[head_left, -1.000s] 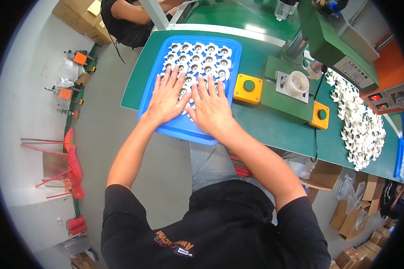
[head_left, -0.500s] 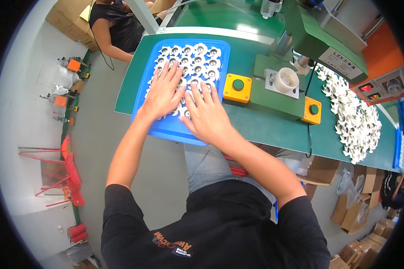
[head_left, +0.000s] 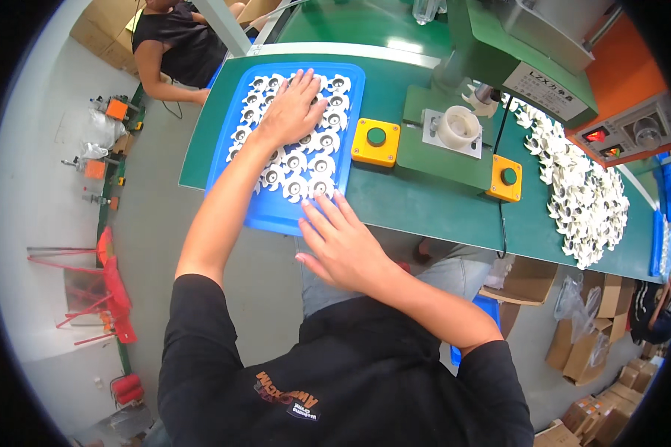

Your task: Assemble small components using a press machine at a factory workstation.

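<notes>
A blue tray lies on the green table, with rows of white finned, impeller-like parts in it, each with a dark round centre. My left hand rests flat, fingers stretched, on the parts in the tray's upper middle and hides some of them. At the tray's near right corner hovers my right hand, fingers spread and holding nothing. Its fingertips reach close to the nearest parts; whether they touch cannot be made out.
Right of the tray stands a green press with a white round fixture. Two yellow button boxes flank its base. A heap of loose white parts covers the table's right side. Another person sits beyond the table's left end.
My left hand has slid farther up the tray and slightly right. My right hand has drawn back toward me from the parts to the tray's near edge.
</notes>
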Action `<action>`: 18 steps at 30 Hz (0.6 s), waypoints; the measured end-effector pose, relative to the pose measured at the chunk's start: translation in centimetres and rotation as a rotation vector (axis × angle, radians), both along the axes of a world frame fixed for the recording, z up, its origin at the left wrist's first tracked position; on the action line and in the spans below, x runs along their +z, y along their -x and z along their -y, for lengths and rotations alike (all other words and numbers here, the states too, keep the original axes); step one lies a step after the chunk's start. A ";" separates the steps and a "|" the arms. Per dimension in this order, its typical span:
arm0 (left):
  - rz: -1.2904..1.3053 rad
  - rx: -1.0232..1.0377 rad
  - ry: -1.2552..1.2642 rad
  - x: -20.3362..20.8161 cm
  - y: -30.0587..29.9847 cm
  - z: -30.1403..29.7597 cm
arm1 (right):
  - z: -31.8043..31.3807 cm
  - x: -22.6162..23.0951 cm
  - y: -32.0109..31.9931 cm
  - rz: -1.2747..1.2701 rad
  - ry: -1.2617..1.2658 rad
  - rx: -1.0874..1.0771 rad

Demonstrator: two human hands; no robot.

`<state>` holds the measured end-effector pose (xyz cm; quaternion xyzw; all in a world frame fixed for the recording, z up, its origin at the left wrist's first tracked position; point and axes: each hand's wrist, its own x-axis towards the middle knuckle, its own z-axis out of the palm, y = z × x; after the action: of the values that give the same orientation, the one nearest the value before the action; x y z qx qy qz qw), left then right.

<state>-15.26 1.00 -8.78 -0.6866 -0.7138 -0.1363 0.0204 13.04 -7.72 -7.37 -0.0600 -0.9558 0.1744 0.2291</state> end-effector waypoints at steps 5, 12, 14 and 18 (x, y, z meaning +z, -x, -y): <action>-0.008 -0.040 -0.066 1.2 1.6 2.5 | -0.2 -0.7 -0.3 0.021 -0.016 -0.006; 0.169 0.266 0.114 8.0 1.1 15.0 | -0.1 -0.3 0.4 0.012 -0.011 0.019; 0.281 0.275 0.266 8.6 0.3 17.3 | 0.0 -0.3 0.9 -0.001 0.011 0.044; 0.301 0.263 0.367 8.4 -0.9 18.4 | 0.4 -0.2 1.8 -0.006 -0.010 0.073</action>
<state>-14.33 -17.39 -0.41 -0.5520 -0.8047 -0.1015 -0.1934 11.23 -8.12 -7.53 -0.0232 -0.9576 0.1779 0.2256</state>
